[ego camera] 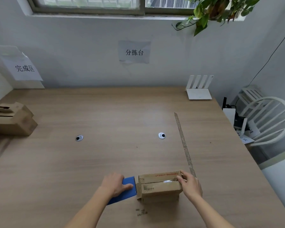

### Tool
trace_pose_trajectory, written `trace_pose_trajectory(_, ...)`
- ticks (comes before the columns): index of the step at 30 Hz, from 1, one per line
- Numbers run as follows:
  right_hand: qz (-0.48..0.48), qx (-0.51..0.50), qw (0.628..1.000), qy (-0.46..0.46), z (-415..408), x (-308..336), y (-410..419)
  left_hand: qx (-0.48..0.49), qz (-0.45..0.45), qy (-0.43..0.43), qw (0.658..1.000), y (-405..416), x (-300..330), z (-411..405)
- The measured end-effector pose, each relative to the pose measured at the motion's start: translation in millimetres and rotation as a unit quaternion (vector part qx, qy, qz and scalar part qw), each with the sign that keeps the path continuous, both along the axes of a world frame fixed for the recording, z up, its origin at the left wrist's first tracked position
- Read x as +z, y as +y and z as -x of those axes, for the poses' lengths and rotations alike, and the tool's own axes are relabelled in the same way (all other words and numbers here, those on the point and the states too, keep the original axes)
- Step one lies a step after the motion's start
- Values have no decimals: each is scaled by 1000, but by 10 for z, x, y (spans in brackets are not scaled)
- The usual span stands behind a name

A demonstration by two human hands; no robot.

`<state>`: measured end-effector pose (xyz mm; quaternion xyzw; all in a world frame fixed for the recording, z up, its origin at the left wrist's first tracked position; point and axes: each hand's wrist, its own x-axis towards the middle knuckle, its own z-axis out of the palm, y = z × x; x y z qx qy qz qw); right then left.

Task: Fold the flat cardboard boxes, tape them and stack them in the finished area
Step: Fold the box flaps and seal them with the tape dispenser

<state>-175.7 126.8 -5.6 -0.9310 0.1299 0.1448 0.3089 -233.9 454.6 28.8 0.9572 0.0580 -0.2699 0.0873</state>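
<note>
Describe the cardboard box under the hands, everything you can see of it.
The cardboard box is small, brown and folded up into shape, standing on the wooden table near its front edge. Red print runs along its far top flap and a black barcode marks the near one. A shiny strip of clear tape lies along the top seam. The right hand grips its right end, fingers on top. The blue tape dispenser, held by the left hand, meets its left end, where a small flap sticks out.

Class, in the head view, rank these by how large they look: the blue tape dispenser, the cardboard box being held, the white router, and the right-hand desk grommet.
1. Cardboard box, largest.
2 and 3. Blue tape dispenser and white router: no ranking, since the dispenser is partly covered and far nearer the camera.
4. Right-hand desk grommet, smallest.
</note>
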Motion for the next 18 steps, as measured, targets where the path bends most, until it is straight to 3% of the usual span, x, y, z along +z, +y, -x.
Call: trace_pose_trajectory(18,14,-5,1000,-25,0,-99,1,-18,90,-3,996,363,122,-241)
